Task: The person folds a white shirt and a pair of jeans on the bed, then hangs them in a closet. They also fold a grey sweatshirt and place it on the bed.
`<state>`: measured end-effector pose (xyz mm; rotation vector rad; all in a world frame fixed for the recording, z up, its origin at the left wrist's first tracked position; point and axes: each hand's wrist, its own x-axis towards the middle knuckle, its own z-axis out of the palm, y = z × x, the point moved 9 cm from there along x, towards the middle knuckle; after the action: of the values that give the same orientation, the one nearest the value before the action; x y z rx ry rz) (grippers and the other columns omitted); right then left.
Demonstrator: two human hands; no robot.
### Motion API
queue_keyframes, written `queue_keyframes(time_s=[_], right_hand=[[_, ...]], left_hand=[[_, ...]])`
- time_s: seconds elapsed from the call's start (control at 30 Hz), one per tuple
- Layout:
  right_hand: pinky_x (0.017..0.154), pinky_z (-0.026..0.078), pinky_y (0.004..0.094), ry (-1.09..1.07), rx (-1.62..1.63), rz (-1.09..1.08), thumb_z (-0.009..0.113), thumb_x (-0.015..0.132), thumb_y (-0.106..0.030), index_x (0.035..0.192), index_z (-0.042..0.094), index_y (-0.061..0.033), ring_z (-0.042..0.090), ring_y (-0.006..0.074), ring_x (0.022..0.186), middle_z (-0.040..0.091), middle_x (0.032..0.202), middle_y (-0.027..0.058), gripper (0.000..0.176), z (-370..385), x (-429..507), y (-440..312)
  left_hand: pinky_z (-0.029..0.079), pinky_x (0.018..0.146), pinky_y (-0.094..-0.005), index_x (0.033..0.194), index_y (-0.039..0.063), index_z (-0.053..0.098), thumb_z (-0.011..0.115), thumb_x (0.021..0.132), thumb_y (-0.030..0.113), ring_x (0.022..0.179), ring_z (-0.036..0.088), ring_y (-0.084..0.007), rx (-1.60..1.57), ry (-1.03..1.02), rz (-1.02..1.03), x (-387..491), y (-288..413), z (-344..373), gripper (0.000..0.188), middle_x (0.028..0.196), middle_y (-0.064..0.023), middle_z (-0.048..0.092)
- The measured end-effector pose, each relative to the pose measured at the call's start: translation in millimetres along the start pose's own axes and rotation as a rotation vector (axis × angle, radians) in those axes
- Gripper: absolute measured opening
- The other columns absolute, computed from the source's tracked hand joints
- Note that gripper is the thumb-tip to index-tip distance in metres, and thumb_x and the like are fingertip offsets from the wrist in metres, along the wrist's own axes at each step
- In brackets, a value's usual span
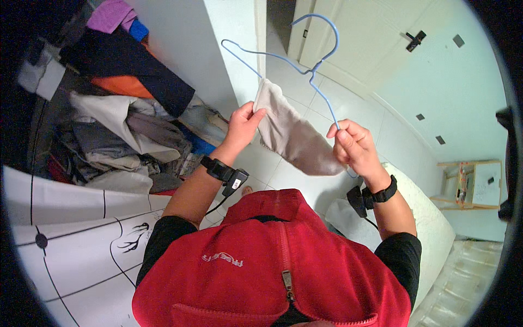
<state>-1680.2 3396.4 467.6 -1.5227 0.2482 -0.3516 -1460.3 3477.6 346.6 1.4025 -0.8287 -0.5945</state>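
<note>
A blue wire clothes hanger (322, 94) is held up before me with its hook at the top. A light grey-beige piece of cloth (292, 135) hangs over the lower part of the hanger, covering most of its bottom bar. My left hand (245, 122) pinches the upper left edge of the cloth between thumb and fingers. My right hand (354, 146) grips the right arm of the hanger and sits at the right end of the cloth. The far right tip of the hanger shows just below that hand.
A heap of clothes (118, 135) lies on the left, near a white fabric with black lines (81, 253). Beyond the hanger are a tiled floor (294, 94) and a pale door (367, 41). A wooden rack (470, 184) is at the far right.
</note>
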Motion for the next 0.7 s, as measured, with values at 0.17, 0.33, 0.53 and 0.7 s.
queue_keyframes(time_s=[0.17, 0.33, 0.53, 0.7], right_hand=[[0.042, 0.025, 0.0197, 0.069, 0.097, -0.023, 0.045, 0.098, -0.027, 0.097, 0.056, -0.0038, 0.031, 0.0028, 0.045, 0.038, 0.054, -0.0065, 0.025, 2, 2, -6], [0.042, 0.025, 0.0194, 0.233, -0.036, 0.051, 0.045, 0.098, -0.027, 0.099, 0.056, -0.0058, 0.031, 0.0019, 0.046, 0.037, 0.055, -0.0071, 0.024, -8, 34, 13], [0.041, 0.026, 0.0197, 0.371, 0.131, 0.036, 0.045, 0.098, -0.026, 0.099, 0.057, -0.0068, 0.031, 0.0018, 0.046, 0.038, 0.055, -0.0076, 0.023, -6, 36, 45], [0.044, 0.03, 0.0211, 0.657, -0.016, 0.083, 0.046, 0.097, -0.023, 0.095, 0.06, -0.0069, 0.034, 0.0032, 0.05, 0.039, 0.058, -0.0067, 0.022, -10, -2, 88]], left_hand=[[0.04, 0.099, -0.0339, 0.13, -0.002, 0.04, 0.046, 0.097, 0.027, 0.115, 0.05, -0.0192, -0.675, -0.263, -0.314, -6, 1, 21, 0.045, 0.125, -0.0116, 0.051], [0.043, 0.093, -0.0337, 0.124, 0.0, 0.049, 0.048, 0.095, 0.033, 0.11, 0.055, -0.0216, -0.18, -0.573, -0.431, 15, -17, 29, 0.044, 0.121, -0.0097, 0.057], [0.047, 0.07, -0.0418, 0.1, -0.004, 0.059, 0.048, 0.093, 0.029, 0.08, 0.059, -0.0402, 0.58, -0.562, -0.107, 32, -56, 6, 0.035, 0.082, -0.026, 0.061], [0.047, 0.075, -0.0445, 0.106, -0.002, 0.06, 0.046, 0.093, 0.019, 0.088, 0.059, -0.0414, 0.775, -0.561, 0.029, 28, -75, 6, 0.028, 0.093, -0.0256, 0.062]])
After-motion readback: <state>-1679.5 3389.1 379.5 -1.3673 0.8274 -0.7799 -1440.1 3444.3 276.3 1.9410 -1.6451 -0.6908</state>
